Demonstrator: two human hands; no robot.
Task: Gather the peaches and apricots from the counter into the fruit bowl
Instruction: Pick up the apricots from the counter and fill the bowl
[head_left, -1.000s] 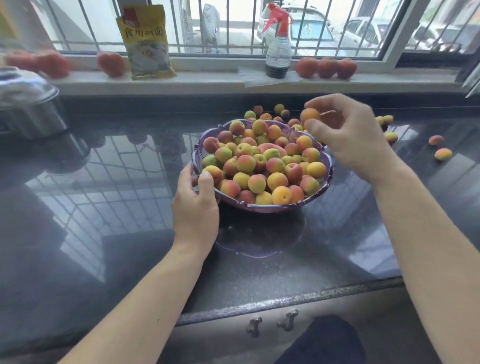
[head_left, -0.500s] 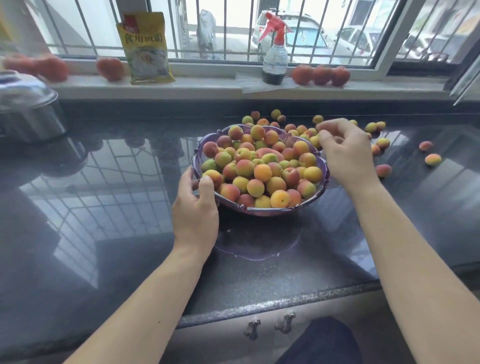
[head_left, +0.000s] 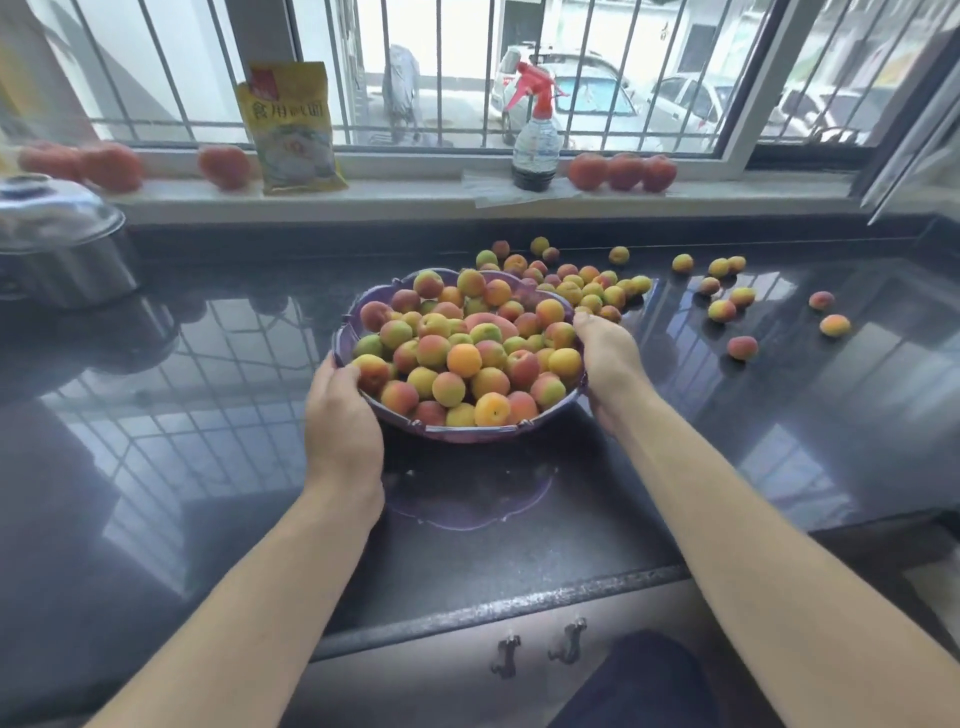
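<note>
On the dark counter (head_left: 208, 467) I now have both hands clamped on the fruit bowl's (head_left: 470, 432) rim: my right hand (head_left: 608, 364) has come off the loose fruit (head_left: 592, 291) behind, joining my left hand (head_left: 340, 426). Picking has paused; plenty still lies scattered right.

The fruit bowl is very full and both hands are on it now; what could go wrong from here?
1. The fruit bowl is heaped above its rim, so fruit may roll off if the left hand and right hand tilt or shift it.
2. Loose fruit lies right behind the bowl; pushing the bowl back could scatter it.
3. More fruit waits on the glossy counter, and there seems little room left for it.
</note>
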